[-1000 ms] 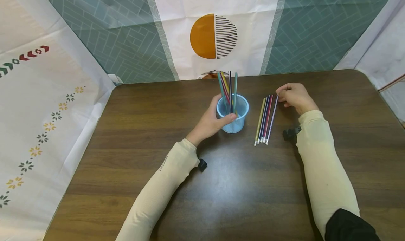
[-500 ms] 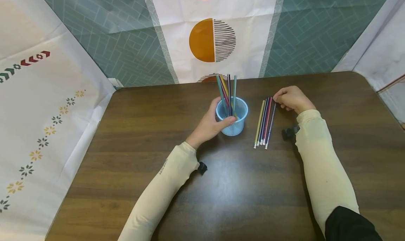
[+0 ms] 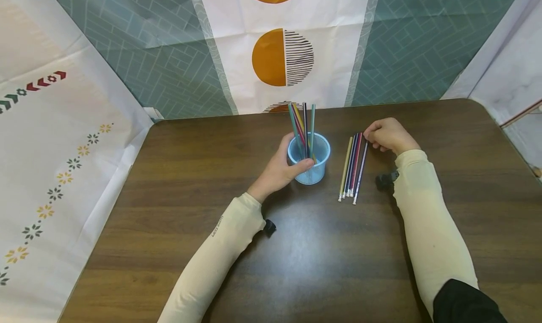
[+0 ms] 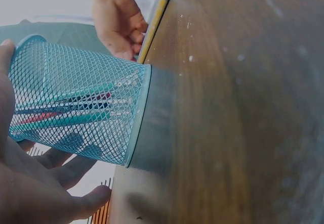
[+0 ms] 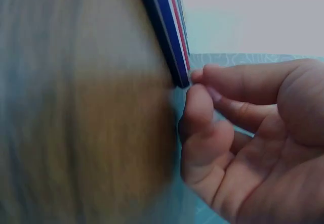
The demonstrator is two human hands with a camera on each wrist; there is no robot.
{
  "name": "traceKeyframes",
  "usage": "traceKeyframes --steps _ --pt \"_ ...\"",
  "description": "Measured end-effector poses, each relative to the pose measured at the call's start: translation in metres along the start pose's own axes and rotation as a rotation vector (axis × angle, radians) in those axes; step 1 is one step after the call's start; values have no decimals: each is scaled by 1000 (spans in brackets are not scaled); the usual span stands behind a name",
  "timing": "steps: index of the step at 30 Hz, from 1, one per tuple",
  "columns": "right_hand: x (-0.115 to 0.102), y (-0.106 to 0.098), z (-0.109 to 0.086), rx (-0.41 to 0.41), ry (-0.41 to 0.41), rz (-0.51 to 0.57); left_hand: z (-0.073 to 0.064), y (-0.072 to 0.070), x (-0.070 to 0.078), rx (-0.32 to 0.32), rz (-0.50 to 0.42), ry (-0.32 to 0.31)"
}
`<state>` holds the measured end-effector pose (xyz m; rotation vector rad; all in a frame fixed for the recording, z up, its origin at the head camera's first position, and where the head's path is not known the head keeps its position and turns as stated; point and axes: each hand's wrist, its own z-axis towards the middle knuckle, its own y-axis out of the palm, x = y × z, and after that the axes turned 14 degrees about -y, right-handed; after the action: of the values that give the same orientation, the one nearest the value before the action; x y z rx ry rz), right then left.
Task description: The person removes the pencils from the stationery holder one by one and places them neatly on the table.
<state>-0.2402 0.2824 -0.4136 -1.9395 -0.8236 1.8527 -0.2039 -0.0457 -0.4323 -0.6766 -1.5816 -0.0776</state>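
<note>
My left hand [image 3: 277, 167] grips a light blue mesh pencil cup [image 3: 312, 176] from its left side, thumb across the near rim. Several pencils [image 3: 305, 125] stand in the cup, leaning various ways; through the mesh in the left wrist view their lower ends show. To the right of the cup lie several pencils [image 3: 349, 167] side by side, eraser ends toward me. Thumb and forefinger of my right hand [image 3: 389, 134] pinch at the far end of the rightmost, purple pencil [image 3: 360, 174], which lies slightly apart from the row at that end.
All this lies on a brown wooden table [image 3: 211, 163], near its back edge. A green and white patterned cloth [image 3: 288, 54] hangs behind it, and a white flowered cloth [image 3: 84, 210] at the left. Each wrist carries a small black camera [image 3: 269, 228].
My right hand has shifted slightly left and toward me, and the purple pencil has slid with it nearer the row. My left hand keeps its grip on the cup.
</note>
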Motion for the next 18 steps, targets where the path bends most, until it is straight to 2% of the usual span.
traceKeyframes --steps 5,9,15,18 --pt "-9 0 -1 85 -58 39 0 0 -1 -5 -5 0" --pt "-26 -1 -5 139 -120 70 0 1 0 -11 -9 6" --pt "-62 7 -14 178 -232 100 -1 1 0 -10 -17 1" --pt "-78 15 -16 168 -292 113 -1 0 0 -10 -22 -1"
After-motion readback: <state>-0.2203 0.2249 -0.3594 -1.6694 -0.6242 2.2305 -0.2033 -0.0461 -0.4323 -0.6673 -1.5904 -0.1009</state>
